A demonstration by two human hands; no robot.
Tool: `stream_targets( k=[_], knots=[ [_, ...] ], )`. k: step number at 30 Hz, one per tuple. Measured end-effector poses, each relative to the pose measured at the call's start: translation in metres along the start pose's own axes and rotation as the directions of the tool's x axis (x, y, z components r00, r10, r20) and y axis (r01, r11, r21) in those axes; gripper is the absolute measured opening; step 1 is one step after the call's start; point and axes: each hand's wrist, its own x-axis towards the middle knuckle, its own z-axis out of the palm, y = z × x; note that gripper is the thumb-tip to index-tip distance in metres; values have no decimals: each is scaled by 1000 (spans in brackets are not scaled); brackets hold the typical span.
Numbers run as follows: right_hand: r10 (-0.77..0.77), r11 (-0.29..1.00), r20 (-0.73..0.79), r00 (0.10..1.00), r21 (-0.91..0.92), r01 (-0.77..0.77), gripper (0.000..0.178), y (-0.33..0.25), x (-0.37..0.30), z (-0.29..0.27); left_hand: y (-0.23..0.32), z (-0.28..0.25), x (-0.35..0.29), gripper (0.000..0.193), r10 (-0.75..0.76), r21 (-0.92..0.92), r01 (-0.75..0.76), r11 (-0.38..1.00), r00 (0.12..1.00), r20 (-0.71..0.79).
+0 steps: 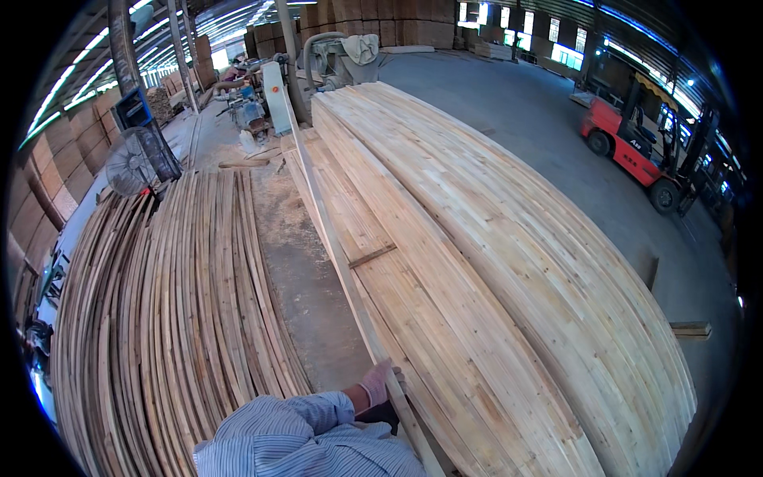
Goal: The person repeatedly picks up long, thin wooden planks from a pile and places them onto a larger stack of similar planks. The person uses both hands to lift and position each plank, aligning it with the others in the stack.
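My left hand, in a pale pink glove with a blue striped sleeve behind it, is closed around the near end of a long thin wooden strip. The strip runs away from me along the left edge of a big stack of pale wooden boards. A short wooden spacer lies across the lower layer of that stack. My right hand is out of sight.
To my left lies a wide pile of thin bent strips, with a sawdust-covered floor lane between it and the stack. A standing fan and a sawing machine are farther off. A red forklift is parked at right.
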Motion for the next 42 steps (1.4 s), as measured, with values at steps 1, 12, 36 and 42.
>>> stream_targets(
  k=[1, 12, 36, 42],
  knots=[
    [3, 1000, 14, 1000, -4, -3, 58, 2, -4, 3, 6, -9, -5, 25, 49, 49, -44, 998, 991, -122],
    [61, 998, 103, 993, -33, -58, 55, 32, -39, 21, 178, -49, 18, 42, 396, 340, -262, 903, 815, -422],
    [-277, 871, 629, 727, 484, -87, 65, -123, 58, -12, -32, -81, -82, 34, -165, 295, 135, 946, 983, 79],
    [-381, 825, 391, 838, 553, 117, 60, -77, 51, 70, -61, -94, -46, 44, -112, 441, 31, 897, 981, 159]
  ],
)
